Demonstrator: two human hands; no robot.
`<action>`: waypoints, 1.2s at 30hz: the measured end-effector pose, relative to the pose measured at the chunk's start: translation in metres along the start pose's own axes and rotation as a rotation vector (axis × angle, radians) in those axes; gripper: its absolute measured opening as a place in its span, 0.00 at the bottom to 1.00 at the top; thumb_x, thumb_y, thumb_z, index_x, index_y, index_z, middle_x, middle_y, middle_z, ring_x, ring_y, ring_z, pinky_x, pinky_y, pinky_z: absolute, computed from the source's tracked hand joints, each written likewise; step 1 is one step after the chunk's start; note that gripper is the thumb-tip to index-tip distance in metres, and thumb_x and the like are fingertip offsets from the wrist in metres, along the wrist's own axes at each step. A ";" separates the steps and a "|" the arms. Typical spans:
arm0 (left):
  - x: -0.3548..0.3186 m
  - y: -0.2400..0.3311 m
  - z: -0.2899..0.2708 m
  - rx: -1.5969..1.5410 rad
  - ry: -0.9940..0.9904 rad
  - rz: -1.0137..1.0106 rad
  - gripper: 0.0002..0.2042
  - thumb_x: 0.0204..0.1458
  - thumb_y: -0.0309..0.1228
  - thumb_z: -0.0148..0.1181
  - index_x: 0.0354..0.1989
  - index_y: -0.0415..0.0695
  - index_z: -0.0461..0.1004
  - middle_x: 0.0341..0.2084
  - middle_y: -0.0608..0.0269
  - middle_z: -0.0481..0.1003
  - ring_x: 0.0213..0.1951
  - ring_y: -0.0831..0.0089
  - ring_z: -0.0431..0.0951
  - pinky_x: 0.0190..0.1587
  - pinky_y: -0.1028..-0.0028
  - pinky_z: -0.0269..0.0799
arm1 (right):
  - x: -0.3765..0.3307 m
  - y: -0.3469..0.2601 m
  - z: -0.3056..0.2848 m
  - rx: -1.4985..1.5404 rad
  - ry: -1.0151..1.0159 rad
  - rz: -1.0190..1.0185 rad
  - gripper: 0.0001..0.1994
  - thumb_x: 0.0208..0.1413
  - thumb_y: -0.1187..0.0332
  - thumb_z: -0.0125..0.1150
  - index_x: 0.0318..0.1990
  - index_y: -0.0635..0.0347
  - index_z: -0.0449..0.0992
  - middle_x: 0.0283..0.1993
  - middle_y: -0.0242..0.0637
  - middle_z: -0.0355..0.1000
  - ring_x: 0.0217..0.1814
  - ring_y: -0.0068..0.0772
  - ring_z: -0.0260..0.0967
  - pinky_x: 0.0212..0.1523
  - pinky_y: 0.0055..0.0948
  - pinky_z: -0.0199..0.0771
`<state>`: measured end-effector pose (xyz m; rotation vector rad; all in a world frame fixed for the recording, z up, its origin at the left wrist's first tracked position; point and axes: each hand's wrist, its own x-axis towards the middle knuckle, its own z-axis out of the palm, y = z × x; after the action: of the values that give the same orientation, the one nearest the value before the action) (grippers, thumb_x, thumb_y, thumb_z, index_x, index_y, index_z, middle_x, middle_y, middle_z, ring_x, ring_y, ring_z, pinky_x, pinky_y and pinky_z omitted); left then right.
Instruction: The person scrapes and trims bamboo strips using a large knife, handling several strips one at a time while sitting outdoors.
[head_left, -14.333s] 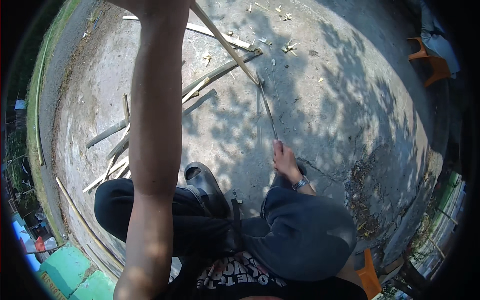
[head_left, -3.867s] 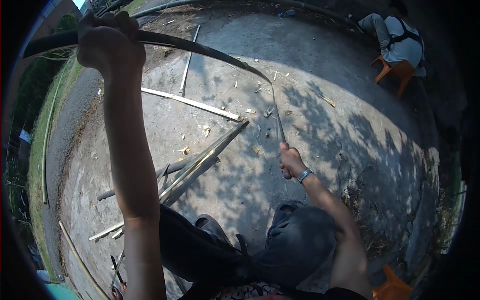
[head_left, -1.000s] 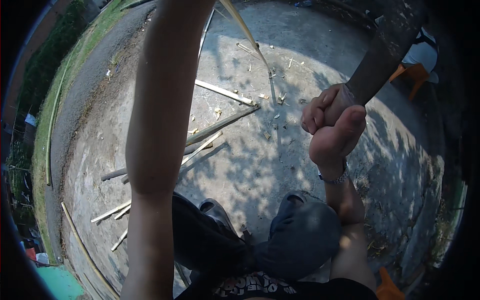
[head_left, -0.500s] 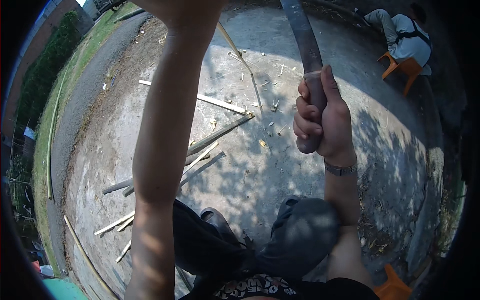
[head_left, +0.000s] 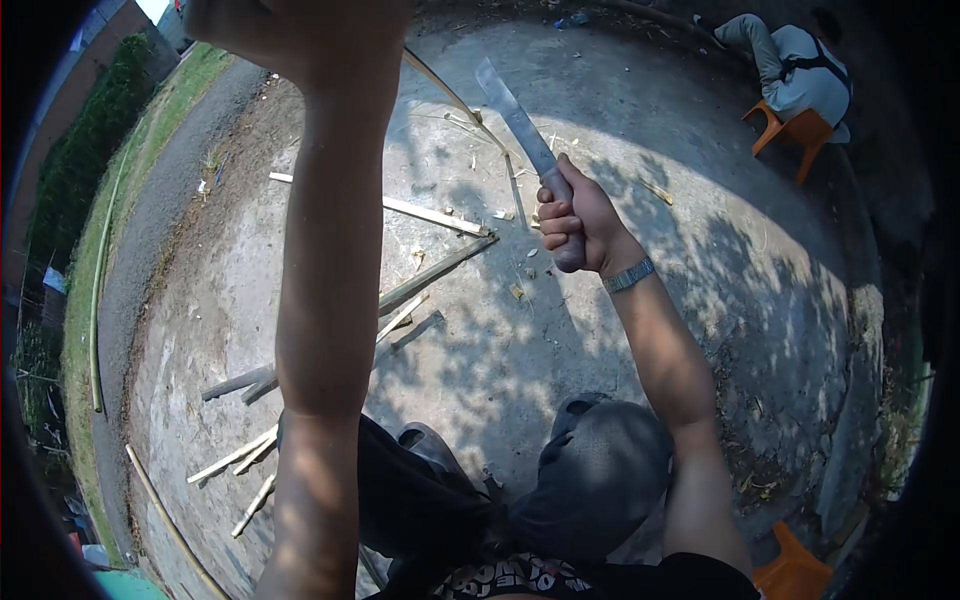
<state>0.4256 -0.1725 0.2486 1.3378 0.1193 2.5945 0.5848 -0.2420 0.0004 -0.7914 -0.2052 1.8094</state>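
Note:
My right hand (head_left: pixel 585 220) is wrapped around the handle of a machete (head_left: pixel 522 130). Its broad grey blade points up and to the left, clear of the ground. High at the upper left, close to the camera, my left hand (head_left: pixel 300 40) looks closed, but the frame edge cuts off its fingers. A thin bamboo strip (head_left: pixel 450 92) comes down from behind that hand toward the concrete; the hand appears to grip its upper part, and the grip itself is hidden. Split bamboo pieces (head_left: pixel 435 216) and a darker pole (head_left: pixel 440 272) lie beyond my left forearm.
More pale strips (head_left: pixel 235 455) lie left of my legs, and a long pole (head_left: pixel 170 510) is farther left. Chips litter the concrete (head_left: pixel 600 350). A person (head_left: pixel 805 75) sits on an orange stool (head_left: pixel 795 128) at the far right. Another orange seat (head_left: pixel 792 565) is at my lower right.
My right hand has moved left with the machete, away from the camera, bringing the whole blade into view. My left arm has shifted slightly left.

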 end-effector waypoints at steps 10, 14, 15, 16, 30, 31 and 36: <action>0.057 -0.037 -0.038 -0.079 -0.155 -0.400 0.36 0.61 0.72 0.27 0.11 0.55 0.47 0.06 0.73 0.47 0.10 0.80 0.45 0.14 0.77 0.44 | -0.009 0.062 0.019 -1.008 0.248 -1.340 0.24 0.71 0.45 0.48 0.31 0.58 0.66 0.17 0.27 0.60 0.13 0.21 0.58 0.15 0.26 0.59; 0.031 -0.033 -0.063 -0.189 -0.278 -0.123 0.38 0.63 0.71 0.29 0.13 0.51 0.53 0.05 0.71 0.53 0.09 0.78 0.50 0.13 0.78 0.57 | 0.073 0.105 -0.094 -1.540 0.476 -1.011 0.25 0.71 0.42 0.48 0.30 0.54 0.65 0.17 0.26 0.60 0.13 0.23 0.58 0.16 0.27 0.62; 0.036 -0.027 -0.043 -0.184 -0.275 -0.083 0.38 0.63 0.71 0.29 0.13 0.51 0.53 0.05 0.71 0.53 0.09 0.78 0.50 0.13 0.78 0.57 | 0.077 0.076 -0.049 -1.193 0.442 -0.810 0.26 0.70 0.41 0.48 0.29 0.53 0.64 0.18 0.26 0.60 0.14 0.22 0.58 0.18 0.28 0.64; 0.032 -0.006 -0.018 -0.093 -0.148 -0.084 0.35 0.65 0.68 0.33 0.13 0.54 0.49 0.07 0.73 0.50 0.10 0.79 0.49 0.14 0.77 0.50 | 0.055 0.061 -0.011 -0.851 0.413 -0.547 0.26 0.69 0.40 0.49 0.28 0.52 0.63 0.18 0.25 0.59 0.14 0.20 0.58 0.19 0.28 0.65; 0.048 -0.024 -0.041 0.011 -0.045 -0.066 0.33 0.69 0.61 0.40 0.12 0.56 0.49 0.07 0.76 0.47 0.11 0.81 0.48 0.17 0.75 0.43 | 0.029 0.060 0.009 -1.131 0.303 -1.428 0.24 0.70 0.47 0.52 0.32 0.61 0.68 0.19 0.37 0.66 0.19 0.37 0.67 0.24 0.35 0.68; 0.048 -0.024 -0.041 -0.017 -0.047 -0.066 0.33 0.69 0.60 0.40 0.12 0.56 0.50 0.07 0.75 0.47 0.11 0.81 0.48 0.17 0.75 0.44 | 0.058 0.078 -0.040 -1.488 0.441 -1.016 0.25 0.68 0.47 0.54 0.33 0.65 0.73 0.23 0.48 0.73 0.26 0.51 0.72 0.32 0.45 0.71; 0.056 0.013 -0.026 -0.199 0.041 -0.128 0.32 0.69 0.56 0.45 0.11 0.55 0.51 0.07 0.76 0.48 0.11 0.81 0.49 0.17 0.76 0.44 | 0.055 0.051 0.015 -0.565 0.324 -0.276 0.28 0.67 0.38 0.51 0.27 0.55 0.66 0.19 0.29 0.62 0.17 0.23 0.62 0.23 0.34 0.68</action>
<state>0.3715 -0.1712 0.2801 1.1694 -0.0444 2.4547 0.5263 -0.2097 -0.0362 -1.3656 -0.5969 1.3453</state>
